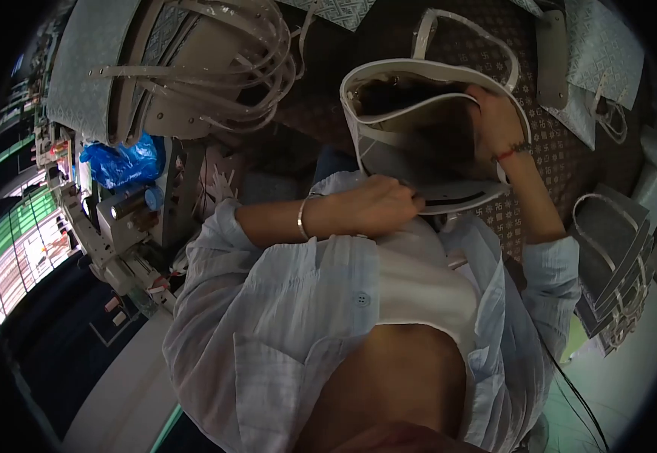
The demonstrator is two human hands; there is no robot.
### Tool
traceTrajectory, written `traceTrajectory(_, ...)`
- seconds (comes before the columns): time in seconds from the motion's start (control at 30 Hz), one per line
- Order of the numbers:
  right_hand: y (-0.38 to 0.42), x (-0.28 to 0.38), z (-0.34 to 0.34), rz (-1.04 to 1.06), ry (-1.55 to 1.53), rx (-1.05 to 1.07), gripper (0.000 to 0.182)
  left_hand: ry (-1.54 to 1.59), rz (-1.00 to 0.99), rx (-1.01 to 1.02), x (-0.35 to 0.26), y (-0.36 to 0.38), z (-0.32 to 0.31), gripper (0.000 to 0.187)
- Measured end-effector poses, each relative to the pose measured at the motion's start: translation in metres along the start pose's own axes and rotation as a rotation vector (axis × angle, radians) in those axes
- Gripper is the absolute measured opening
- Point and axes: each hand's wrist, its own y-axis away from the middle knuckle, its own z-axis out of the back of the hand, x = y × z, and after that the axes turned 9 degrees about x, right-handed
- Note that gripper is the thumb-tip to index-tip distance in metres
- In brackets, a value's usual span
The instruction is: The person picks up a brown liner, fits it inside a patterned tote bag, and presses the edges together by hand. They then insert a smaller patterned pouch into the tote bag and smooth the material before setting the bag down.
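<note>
A tote bag [436,69] with pale trim stands in front of my chest, its mouth gaping toward me and its inside dark. My left hand [385,205], silver bangle at the wrist, is closed on the near left edge of the bag's rim. On the right side, my right hand [495,124] reaches into the mouth, fingers bent around the edge of an inner panel. Its fingertips are partly hidden. A clear-looking strap handle [470,29] arches up from the far rim.
Several similar bags with looped handles [249,83] are piled at the upper left. A blue plastic bag [126,160] lies beside machine parts [121,226]. More grey bags [615,249] stand at the right. Patterned brown material [551,162] spreads behind the tote.
</note>
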Motion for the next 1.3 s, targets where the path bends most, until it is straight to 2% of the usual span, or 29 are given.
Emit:
traceTrajectory(0.1,-0.012,-0.002,-0.001,-0.136,0.015,-0.075,0.025,0.021,0.01,0.006,0.011,0.016,0.0,0.019)
traceTrajectory(0.17,-0.012,-0.005,0.006,0.132,-0.178,0.084,0.035,-0.069,0.079,-0.032,0.016,0.018,-0.002,0.018)
traceTrajectory(0.2,-0.005,-0.003,0.014,0.121,-0.172,0.091,0.035,-0.062,0.066,-0.036,0.018,0.018,0.0,0.018)
traceTrajectory(0.27,0.021,0.007,0.029,0.322,-0.411,0.5,0.052,-0.12,0.063,-0.253,0.027,0.017,0.007,0.017)
traceTrajectory(0.3,0.032,0.014,0.031,0.308,-0.416,0.501,0.052,-0.114,0.051,-0.247,0.032,0.015,0.007,0.017)
traceTrajectory(0.37,0.048,0.021,0.035,0.209,-0.26,0.79,0.068,-0.194,-0.012,-0.359,0.039,0.008,0.009,0.014)
traceTrajectory(0.43,0.06,0.014,0.03,0.212,-0.233,0.738,0.074,-0.194,-0.014,-0.346,0.04,0.008,0.013,0.012)
traceTrajectory(0.5,0.067,0.013,0.04,0.108,-0.228,0.78,0.078,-0.202,-0.007,-0.336,0.042,0.007,0.012,0.011)
traceTrajectory(0.57,0.074,0.023,0.056,0.069,-0.23,0.82,0.079,-0.145,-0.119,-0.588,0.046,0.007,0.009,0.015)
traceTrajectory(0.6,0.078,0.028,0.061,0.036,-0.232,0.861,0.081,-0.148,-0.121,-0.586,0.045,0.007,0.011,0.015)
traceTrajectory(0.67,0.09,0.021,0.052,0.061,-0.244,0.793,0.076,-0.202,-0.028,-0.763,0.041,0.01,0.015,0.022)
traceTrajectory(0.73,0.101,0.017,0.042,0.087,-0.259,0.723,0.071,-0.206,0.0,-0.717,0.042,0.012,0.018,0.022)
traceTrajectory(0.8,0.112,0.02,0.035,0.143,-0.125,0.56,0.061,-0.202,0.026,-0.671,0.045,0.014,0.018,0.022)
traceTrajectory(0.93,0.114,0.028,0.035,0.106,0.024,0.47,0.057,-0.241,-0.076,-0.588,0.053,0.021,0.025,0.022)
traceTrajectory(1.0,0.115,0.022,0.033,0.205,0.027,0.278,0.054,-0.256,-0.096,-0.579,0.055,0.021,0.026,0.022)
traceTrajectory(1.03,0.116,0.015,0.031,0.212,0.026,0.277,0.054,-0.261,-0.105,-0.591,0.057,0.02,0.026,0.022)
traceTrajectory(1.13,0.115,-0.002,0.026,0.345,-0.146,0.323,0.051,-0.214,-0.087,-0.575,0.061,0.016,0.028,0.022)
traceTrajectory(1.23,0.113,0.001,0.035,0.259,-0.237,0.419,0.049,-0.151,-0.086,-0.565,0.067,0.011,0.035,0.022)
traceTrajectory(1.3,0.108,0.018,0.04,0.297,-0.465,0.144,0.033,-0.15,-0.099,-0.584,0.071,0.007,0.041,0.022)
